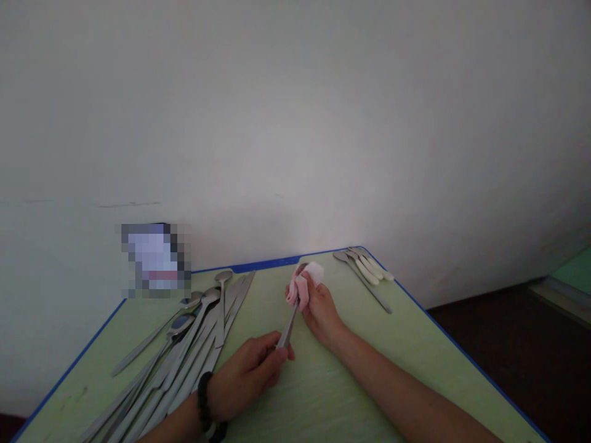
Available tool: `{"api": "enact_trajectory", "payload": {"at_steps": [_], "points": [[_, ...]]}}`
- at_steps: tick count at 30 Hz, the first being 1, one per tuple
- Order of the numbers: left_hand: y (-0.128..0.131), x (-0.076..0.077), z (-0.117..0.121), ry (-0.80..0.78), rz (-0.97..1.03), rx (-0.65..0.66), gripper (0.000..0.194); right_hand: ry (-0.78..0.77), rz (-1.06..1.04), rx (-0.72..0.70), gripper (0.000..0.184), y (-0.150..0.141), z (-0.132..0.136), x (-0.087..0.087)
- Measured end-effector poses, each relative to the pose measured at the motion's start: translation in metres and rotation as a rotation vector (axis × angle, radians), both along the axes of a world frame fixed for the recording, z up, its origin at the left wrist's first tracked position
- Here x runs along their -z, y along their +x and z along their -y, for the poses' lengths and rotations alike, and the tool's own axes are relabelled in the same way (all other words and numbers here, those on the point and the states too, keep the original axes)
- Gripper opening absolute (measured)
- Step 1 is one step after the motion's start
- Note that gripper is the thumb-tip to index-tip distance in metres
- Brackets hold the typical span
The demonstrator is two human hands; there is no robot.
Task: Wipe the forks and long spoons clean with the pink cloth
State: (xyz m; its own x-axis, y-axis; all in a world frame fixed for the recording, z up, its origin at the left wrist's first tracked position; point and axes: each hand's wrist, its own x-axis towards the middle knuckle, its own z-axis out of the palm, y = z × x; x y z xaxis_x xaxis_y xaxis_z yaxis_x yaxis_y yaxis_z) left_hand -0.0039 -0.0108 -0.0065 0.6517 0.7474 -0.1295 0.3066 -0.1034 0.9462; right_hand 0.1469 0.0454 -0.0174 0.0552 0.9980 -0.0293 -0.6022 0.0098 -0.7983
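Note:
My left hand point(252, 366), with a dark beaded bracelet on its wrist, is closed round the handle end of a metal spoon point(289, 326). The spoon slants up and away over the table. My right hand point(322, 311) is closed on a pink and white cloth point(300, 290), which is wrapped about the spoon's far end. Only a bit of the rounded metal tip shows above the cloth. To the left of my left hand lies a pile of long metal cutlery point(184, 357), with spoons and flat knives among it.
At the table's point(332, 381) far right lie a metal spoon point(362, 280) and several white-handled pieces of cutlery point(369, 267). A blurred-out phone-like device point(154, 255) leans against the wall point(295, 123) at the back left. Blue edging runs round the green tabletop.

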Motion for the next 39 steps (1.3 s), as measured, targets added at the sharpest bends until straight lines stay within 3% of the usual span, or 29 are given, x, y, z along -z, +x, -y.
{"api": "enact_trajectory", "payload": {"at_steps": [4, 15, 26, 32, 39], "points": [[-0.001, 0.004, -0.002, 0.076, -0.033, -0.041, 0.037, -0.018, -0.012, -0.050, 0.032, 0.005, -0.004, 0.001], [0.001, 0.015, -0.011, -0.055, 0.068, -0.189, 0.042, 0.046, 0.086, -0.352, 0.039, 0.005, 0.007, -0.004], [0.001, 0.011, -0.009, -0.013, 0.008, -0.210, 0.042, -0.022, -0.045, -0.164, 0.040, 0.003, 0.000, -0.001], [-0.002, 0.007, -0.006, 0.006, 0.036, -0.123, 0.039, -0.039, -0.065, -0.102, 0.036, 0.003, 0.000, -0.001], [-0.001, 0.010, -0.009, 0.028, -0.012, -0.225, 0.041, 0.064, 0.248, -0.160, 0.035, -0.006, 0.010, 0.004]]}}
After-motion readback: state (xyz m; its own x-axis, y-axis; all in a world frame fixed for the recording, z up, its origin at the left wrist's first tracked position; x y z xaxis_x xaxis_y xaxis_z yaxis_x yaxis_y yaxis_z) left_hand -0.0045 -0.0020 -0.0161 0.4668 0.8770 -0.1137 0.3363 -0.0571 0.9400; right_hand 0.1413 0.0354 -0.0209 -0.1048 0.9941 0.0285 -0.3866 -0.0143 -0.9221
